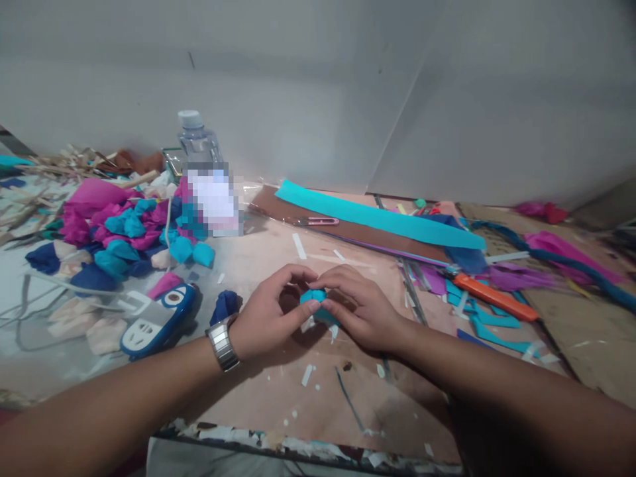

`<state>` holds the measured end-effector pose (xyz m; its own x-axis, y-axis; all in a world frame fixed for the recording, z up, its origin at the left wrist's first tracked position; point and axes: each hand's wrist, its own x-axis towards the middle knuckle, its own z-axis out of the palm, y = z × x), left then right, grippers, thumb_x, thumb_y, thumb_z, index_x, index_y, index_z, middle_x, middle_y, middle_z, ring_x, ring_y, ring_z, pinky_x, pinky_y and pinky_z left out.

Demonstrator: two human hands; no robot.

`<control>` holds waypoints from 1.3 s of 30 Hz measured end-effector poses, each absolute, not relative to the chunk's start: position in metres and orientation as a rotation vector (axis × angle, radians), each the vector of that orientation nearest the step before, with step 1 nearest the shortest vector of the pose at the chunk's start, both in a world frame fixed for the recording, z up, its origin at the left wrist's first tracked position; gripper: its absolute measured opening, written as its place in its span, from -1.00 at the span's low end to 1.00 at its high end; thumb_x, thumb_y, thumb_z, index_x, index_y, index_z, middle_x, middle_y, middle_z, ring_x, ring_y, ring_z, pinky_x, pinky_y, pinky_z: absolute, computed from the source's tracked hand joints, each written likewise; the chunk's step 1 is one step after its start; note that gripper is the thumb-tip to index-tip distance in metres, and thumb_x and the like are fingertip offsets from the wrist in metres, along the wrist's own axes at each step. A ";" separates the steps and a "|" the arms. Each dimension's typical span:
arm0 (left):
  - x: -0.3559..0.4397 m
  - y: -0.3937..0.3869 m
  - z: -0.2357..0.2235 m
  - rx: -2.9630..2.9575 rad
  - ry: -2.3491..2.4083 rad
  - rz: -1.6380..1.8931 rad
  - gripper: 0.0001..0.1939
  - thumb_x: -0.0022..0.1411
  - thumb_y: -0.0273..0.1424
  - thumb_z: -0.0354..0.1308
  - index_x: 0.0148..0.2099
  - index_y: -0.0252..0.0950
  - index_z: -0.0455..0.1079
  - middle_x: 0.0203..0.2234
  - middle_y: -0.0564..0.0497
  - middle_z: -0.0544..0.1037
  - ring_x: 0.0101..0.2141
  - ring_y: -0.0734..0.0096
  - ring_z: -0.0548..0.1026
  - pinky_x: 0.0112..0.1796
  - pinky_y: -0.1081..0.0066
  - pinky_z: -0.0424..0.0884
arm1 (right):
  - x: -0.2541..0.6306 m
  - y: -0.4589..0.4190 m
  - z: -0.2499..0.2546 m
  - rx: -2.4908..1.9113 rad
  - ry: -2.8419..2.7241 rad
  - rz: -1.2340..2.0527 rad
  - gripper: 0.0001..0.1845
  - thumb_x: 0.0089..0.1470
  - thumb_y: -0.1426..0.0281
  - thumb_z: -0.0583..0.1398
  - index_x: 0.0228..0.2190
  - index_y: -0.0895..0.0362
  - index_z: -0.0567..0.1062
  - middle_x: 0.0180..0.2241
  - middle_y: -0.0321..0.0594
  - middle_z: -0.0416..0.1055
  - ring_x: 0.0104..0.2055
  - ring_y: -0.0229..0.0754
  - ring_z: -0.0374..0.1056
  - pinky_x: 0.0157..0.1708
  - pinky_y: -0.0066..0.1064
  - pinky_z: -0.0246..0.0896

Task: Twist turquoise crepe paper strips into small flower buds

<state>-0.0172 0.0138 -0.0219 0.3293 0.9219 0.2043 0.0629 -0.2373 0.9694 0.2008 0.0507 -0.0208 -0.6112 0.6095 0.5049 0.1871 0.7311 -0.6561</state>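
Between the fingertips of both hands is a small piece of turquoise crepe paper (314, 296), folded or bunched up. My left hand (272, 305), with a metal watch at the wrist, pinches it from the left. From the right, my right hand (362, 306) grips the same piece with thumb and fingers. Part of the paper is hidden behind the fingers. A dark blue crumpled paper piece (226, 306) lies just left of my left hand. Past the hands, a long turquoise paper strip (382, 215) rests on brown sheets (342, 233).
On the left are a heap of crumpled coloured paper pieces (106, 212) and a blue-and-white power strip (159, 321) with cables. Behind stands a clear bottle (199, 142). An orange utility knife (497, 298) lies at right among turquoise scraps (497, 331). A grey wall (298, 86) closes the back.
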 end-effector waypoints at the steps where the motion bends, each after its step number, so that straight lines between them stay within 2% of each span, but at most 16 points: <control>1: -0.017 0.014 -0.022 1.587 0.932 1.067 -0.70 0.38 -0.30 0.28 0.10 -0.24 0.38 -0.05 -0.08 0.53 -0.06 0.28 0.54 -0.01 0.29 0.46 | 0.201 0.051 -0.021 -0.594 -2.189 0.717 -0.72 0.34 0.39 0.22 0.06 0.01 0.51 -0.06 -0.14 0.54 0.00 -0.07 0.44 0.04 -0.15 0.33; 12: -0.014 0.015 -0.023 1.517 0.949 1.079 -0.69 0.31 -0.33 0.36 0.05 -0.23 0.42 -0.09 -0.04 0.57 -0.08 0.32 0.56 -0.01 0.28 0.50 | 0.202 0.051 -0.025 -0.624 -2.186 0.707 -0.74 0.37 0.33 0.19 0.06 0.01 0.52 -0.05 -0.09 0.44 0.03 -0.05 0.40 0.06 -0.15 0.34; 18: -0.015 0.014 -0.023 1.570 0.957 1.060 -0.66 0.30 -0.38 0.36 0.08 -0.25 0.41 -0.07 -0.06 0.58 -0.06 0.32 0.56 -0.01 0.31 0.49 | 0.202 0.052 -0.024 -0.612 -2.192 0.700 -0.75 0.36 0.34 0.21 0.05 0.00 0.51 -0.07 -0.12 0.48 0.00 -0.04 0.41 0.03 -0.14 0.34; 23: -0.016 0.014 -0.022 1.595 0.912 1.059 -0.71 0.37 -0.39 0.28 0.10 -0.24 0.41 -0.05 -0.05 0.57 -0.03 0.30 0.55 0.02 0.29 0.48 | 0.202 0.051 -0.021 -0.618 -2.168 0.688 -0.77 0.31 0.33 0.26 -0.01 0.02 0.51 -0.11 -0.13 0.52 -0.05 -0.03 0.43 0.03 -0.13 0.33; 29: -0.015 0.015 -0.023 1.598 0.929 1.066 -0.72 0.35 -0.39 0.30 0.07 -0.24 0.44 -0.07 -0.05 0.59 -0.06 0.31 0.56 0.00 0.29 0.49 | 0.202 0.051 -0.022 -0.635 -2.152 0.642 -0.78 0.28 0.34 0.29 -0.04 0.01 0.52 -0.13 -0.15 0.54 -0.05 -0.03 0.44 0.00 -0.13 0.33; 35: -0.014 0.016 -0.023 1.406 0.957 1.065 -0.78 0.36 -0.36 0.29 0.03 -0.23 0.46 -0.09 -0.04 0.61 -0.10 0.35 0.58 -0.05 0.31 0.50 | 0.202 0.050 -0.022 -0.693 -2.117 0.631 -0.72 0.23 0.34 0.34 -0.02 0.00 0.49 -0.07 -0.15 0.56 -0.02 -0.05 0.45 0.01 -0.15 0.35; 39: -0.015 0.017 -0.024 1.263 0.960 1.074 -0.83 0.36 -0.34 0.29 -0.03 -0.23 0.46 -0.18 0.01 0.61 -0.18 0.41 0.58 -0.10 0.35 0.50 | 0.202 0.050 -0.020 -0.772 -2.084 0.630 -0.85 0.25 0.33 0.31 -0.14 0.03 0.51 -0.17 -0.18 0.56 -0.11 -0.07 0.46 -0.06 -0.17 0.34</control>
